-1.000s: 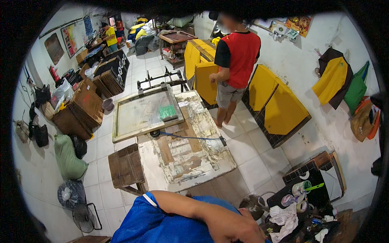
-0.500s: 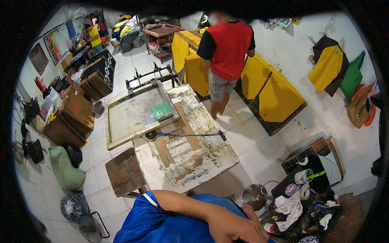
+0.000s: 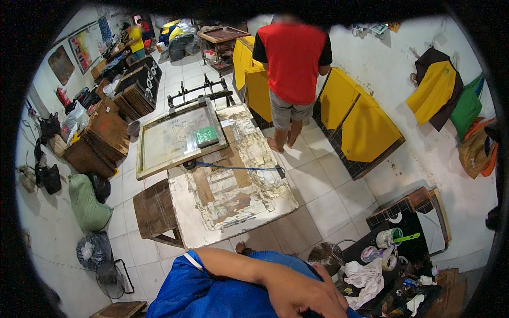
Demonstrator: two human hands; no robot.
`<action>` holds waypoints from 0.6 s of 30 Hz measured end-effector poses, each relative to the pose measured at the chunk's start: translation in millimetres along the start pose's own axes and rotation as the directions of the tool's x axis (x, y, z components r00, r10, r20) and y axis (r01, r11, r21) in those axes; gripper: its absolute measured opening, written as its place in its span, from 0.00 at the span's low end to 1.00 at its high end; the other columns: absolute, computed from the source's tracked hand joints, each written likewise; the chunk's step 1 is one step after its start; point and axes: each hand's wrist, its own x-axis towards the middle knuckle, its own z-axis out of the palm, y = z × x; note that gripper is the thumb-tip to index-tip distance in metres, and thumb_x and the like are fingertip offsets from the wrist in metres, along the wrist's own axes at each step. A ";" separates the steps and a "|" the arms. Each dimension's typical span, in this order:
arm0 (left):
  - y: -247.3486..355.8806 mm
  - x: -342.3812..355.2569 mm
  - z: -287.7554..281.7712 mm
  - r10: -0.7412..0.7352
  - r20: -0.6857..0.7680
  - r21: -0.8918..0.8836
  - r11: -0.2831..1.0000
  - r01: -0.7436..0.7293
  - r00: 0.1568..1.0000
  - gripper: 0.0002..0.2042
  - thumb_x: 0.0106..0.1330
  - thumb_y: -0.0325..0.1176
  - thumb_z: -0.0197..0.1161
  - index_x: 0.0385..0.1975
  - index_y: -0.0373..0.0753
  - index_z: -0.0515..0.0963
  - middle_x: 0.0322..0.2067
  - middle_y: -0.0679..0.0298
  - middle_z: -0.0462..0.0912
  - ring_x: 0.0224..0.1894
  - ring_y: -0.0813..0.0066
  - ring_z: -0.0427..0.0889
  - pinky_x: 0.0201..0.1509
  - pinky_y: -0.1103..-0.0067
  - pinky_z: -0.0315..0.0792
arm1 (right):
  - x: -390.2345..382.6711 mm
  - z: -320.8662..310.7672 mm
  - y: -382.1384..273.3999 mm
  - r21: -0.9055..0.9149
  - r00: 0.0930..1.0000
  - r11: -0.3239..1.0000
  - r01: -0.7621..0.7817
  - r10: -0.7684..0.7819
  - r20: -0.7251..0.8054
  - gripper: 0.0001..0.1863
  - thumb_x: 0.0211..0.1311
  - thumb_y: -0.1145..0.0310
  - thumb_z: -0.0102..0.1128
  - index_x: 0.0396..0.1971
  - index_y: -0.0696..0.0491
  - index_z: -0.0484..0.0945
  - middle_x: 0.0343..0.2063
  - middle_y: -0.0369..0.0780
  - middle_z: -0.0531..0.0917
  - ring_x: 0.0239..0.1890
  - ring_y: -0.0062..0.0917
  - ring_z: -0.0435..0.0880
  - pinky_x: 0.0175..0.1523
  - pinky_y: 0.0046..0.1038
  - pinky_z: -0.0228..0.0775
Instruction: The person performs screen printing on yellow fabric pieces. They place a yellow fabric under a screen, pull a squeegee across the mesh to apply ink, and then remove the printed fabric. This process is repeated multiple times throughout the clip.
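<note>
At the bottom, my left arm crosses my blue shirt. My left hand (image 3: 299, 294) has curled fingers, and whatever they may hold is hidden. My right hand (image 3: 324, 278) shows only in part behind it, its fingers mostly covered. Just right of both hands lies a crumpled white cloth (image 3: 363, 273) among tubs, tape rolls and a lime-green spatula (image 3: 408, 237). Ahead stands a worn white worktable (image 3: 236, 206) with a framed screen (image 3: 164, 143), a green block (image 3: 205, 137) on it and a blue strap (image 3: 238, 168) across the tabletop.
A person in red (image 3: 290, 63) stands barefoot beside yellow panels (image 3: 366, 122), back towards me. A person in yellow (image 3: 135, 45) is at the far left. A wooden stool (image 3: 154, 212), green sack (image 3: 85, 201) and fan (image 3: 111, 281) line my left; hanging cloths (image 3: 435, 90) are on the right wall.
The person in red has turned their back squarely to me and stepped slightly left. My view has shifted a little, and my foot now shows below the table. My hands have moved only slightly.
</note>
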 end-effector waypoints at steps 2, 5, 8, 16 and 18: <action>-8.8 12.0 -3.3 -0.081 0.053 0.019 0.997 0.080 0.995 0.21 0.75 0.34 0.63 0.61 0.27 0.76 0.36 0.57 0.82 0.35 0.63 0.78 0.44 0.70 0.73 | -11.7 -22.6 -27.9 -0.004 1.000 1.000 0.018 -0.017 0.008 0.11 0.67 0.65 0.68 0.42 0.55 0.87 0.33 0.38 0.88 0.32 0.24 0.84 0.39 0.33 0.77; -18.7 26.9 -8.0 -0.189 0.110 0.077 0.980 0.181 0.976 0.22 0.75 0.36 0.63 0.61 0.27 0.76 0.36 0.57 0.82 0.36 0.64 0.78 0.44 0.70 0.73 | -35.6 -51.6 -54.1 0.103 1.000 0.995 0.000 -0.002 0.012 0.11 0.67 0.62 0.68 0.38 0.55 0.87 0.30 0.37 0.87 0.30 0.23 0.83 0.37 0.32 0.76; -32.8 26.4 -7.9 -0.306 0.030 0.154 0.942 0.298 0.952 0.22 0.74 0.38 0.64 0.60 0.27 0.76 0.39 0.54 0.82 0.41 0.59 0.79 0.49 0.67 0.73 | -45.6 -66.2 -61.2 0.109 0.996 0.991 -0.081 0.077 0.039 0.12 0.66 0.60 0.68 0.36 0.54 0.87 0.31 0.38 0.86 0.32 0.24 0.83 0.38 0.33 0.76; -129.4 -172.8 -55.0 -0.198 -0.918 0.300 0.221 0.928 0.344 0.09 0.71 0.35 0.65 0.42 0.36 0.81 0.36 0.57 0.86 0.39 0.61 0.85 0.46 0.69 0.78 | -19.9 -83.4 -47.3 -0.070 0.970 0.998 0.008 0.009 0.243 0.17 0.66 0.57 0.69 0.45 0.54 0.88 0.34 0.38 0.89 0.34 0.26 0.84 0.41 0.33 0.76; -155.1 -266.7 -45.1 -0.133 -0.991 -0.006 -0.111 0.994 -0.021 0.11 0.69 0.39 0.66 0.36 0.36 0.81 0.28 0.54 0.84 0.32 0.59 0.84 0.39 0.66 0.77 | -11.3 -82.3 -44.0 -0.060 0.959 0.994 0.094 -0.074 0.273 0.18 0.65 0.54 0.69 0.42 0.54 0.89 0.32 0.38 0.88 0.33 0.26 0.84 0.41 0.34 0.77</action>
